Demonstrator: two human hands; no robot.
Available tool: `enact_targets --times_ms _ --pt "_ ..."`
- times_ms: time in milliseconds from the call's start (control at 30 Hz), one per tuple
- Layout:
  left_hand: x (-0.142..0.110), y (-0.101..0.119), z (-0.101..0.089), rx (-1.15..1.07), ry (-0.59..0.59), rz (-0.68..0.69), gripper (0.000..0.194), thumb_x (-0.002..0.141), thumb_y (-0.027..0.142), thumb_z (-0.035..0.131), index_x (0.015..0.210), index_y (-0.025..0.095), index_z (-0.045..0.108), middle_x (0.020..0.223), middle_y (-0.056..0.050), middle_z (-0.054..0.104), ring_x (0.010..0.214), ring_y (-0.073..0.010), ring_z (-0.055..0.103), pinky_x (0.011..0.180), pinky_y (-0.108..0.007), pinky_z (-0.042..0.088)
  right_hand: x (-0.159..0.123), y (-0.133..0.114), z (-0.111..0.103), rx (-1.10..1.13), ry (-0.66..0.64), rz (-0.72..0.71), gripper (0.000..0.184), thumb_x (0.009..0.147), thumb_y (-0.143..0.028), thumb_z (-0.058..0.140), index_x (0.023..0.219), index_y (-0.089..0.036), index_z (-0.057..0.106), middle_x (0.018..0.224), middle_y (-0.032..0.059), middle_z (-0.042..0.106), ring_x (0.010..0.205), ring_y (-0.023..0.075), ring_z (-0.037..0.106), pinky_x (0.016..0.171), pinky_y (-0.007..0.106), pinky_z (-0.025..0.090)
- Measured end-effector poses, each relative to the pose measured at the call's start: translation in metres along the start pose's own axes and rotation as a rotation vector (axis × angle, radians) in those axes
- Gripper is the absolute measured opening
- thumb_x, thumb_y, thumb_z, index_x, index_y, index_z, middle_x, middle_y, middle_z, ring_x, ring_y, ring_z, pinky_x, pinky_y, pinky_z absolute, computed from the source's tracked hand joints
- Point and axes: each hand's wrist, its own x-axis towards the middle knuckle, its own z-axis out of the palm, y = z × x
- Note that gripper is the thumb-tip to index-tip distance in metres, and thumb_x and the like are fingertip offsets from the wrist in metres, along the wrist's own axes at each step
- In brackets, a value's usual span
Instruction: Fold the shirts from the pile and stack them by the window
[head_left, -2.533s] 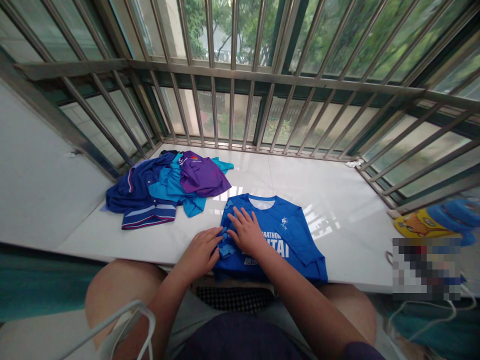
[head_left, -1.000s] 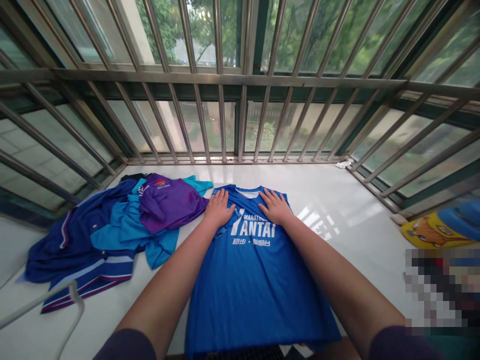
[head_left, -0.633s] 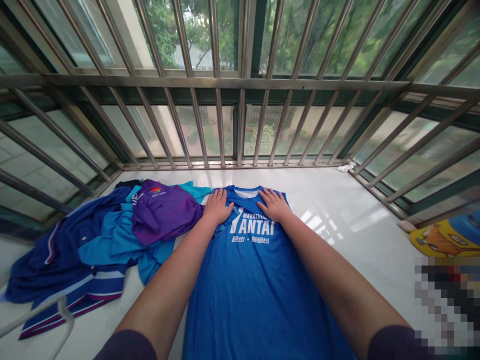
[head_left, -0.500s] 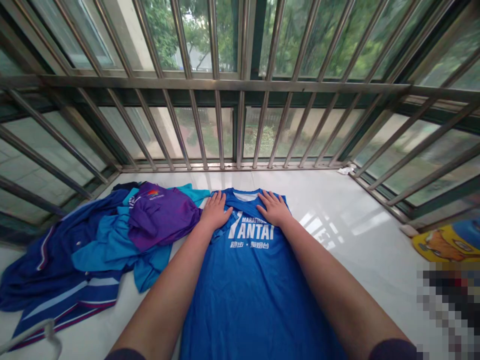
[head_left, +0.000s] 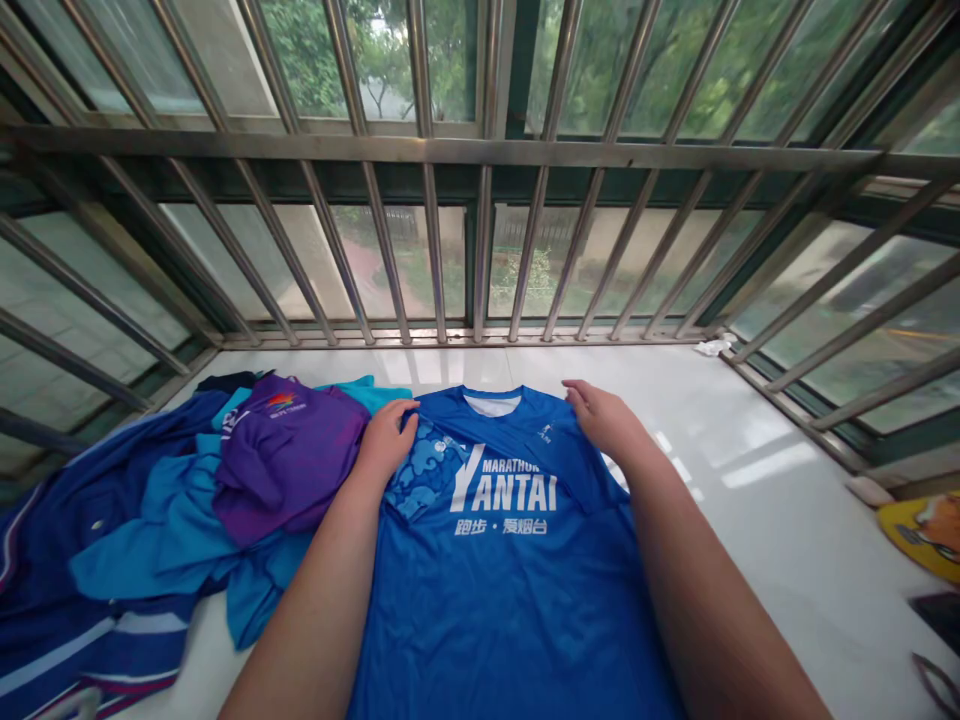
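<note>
Looking down at one white tiled ledge [head_left: 757,430] behind metal bars [head_left: 480,150], one blue running shirt [head_left: 502,610] lies flat in the middle. Beside it, touching, is a heap of at least three more: a purple shirt [head_left: 285,460], a teal shirt [head_left: 150,560] and a dark blue shirt [head_left: 52,560]. The left hand [head_left: 386,440] and right hand [head_left: 604,415] are half closed, each pinching the blue shirt's top edge.
</note>
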Motion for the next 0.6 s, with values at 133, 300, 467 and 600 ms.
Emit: enact_targets --times_ms 133,300,467,600 --pt "0.003 -0.001 -0.001 0.186 0.111 -0.194 0.035 0.098 0.045 0.059 0.108 0.018 0.078 0.111 -0.016 0.079 0.112 -0.0345 0.073 0.106 -0.047 0.056 0.015 0.021 -0.012 -0.187 -0.022 0.243 0.047 0.111 -0.044 0.048 0.14 -0.015 0.071 0.121 0.0181 0.081 0.119 0.0322 0.074 0.1 0.039 0.053" --pt "0.004 0.001 -0.002 0.204 -0.008 -0.241 0.029 0.094 0.047 0.067 0.098 0.021 0.078 0.099 -0.011 0.078 0.097 -0.0311 0.074 0.089 -0.04 0.056 0.033 0.023 0.018 -0.245 -0.135 0.288 0.039 0.103 -0.042 0.066 0.125 -0.011 0.077 0.12 0.022 0.08 0.115 0.0342 0.076 0.094 0.038 0.054" --pt "0.009 0.005 -0.001 0.147 -0.072 -0.267 0.023 0.096 0.043 0.064 0.095 0.025 0.077 0.092 -0.005 0.078 0.088 -0.0254 0.073 0.076 -0.034 0.05 0.045 0.03 0.028 -0.2 -0.113 0.277 0.024 0.103 -0.033 0.065 0.101 -0.017 0.082 0.102 0.0134 0.083 0.104 0.029 0.078 0.087 0.032 0.052" --pt "0.02 0.007 0.002 0.186 -0.061 -0.305 0.025 0.098 0.046 0.061 0.097 0.026 0.076 0.092 -0.004 0.079 0.09 -0.0262 0.073 0.074 -0.034 0.048 0.06 0.032 0.029 -0.182 -0.024 0.284 0.028 0.107 -0.032 0.058 0.116 -0.014 0.078 0.114 0.016 0.081 0.111 0.029 0.075 0.089 0.033 0.051"
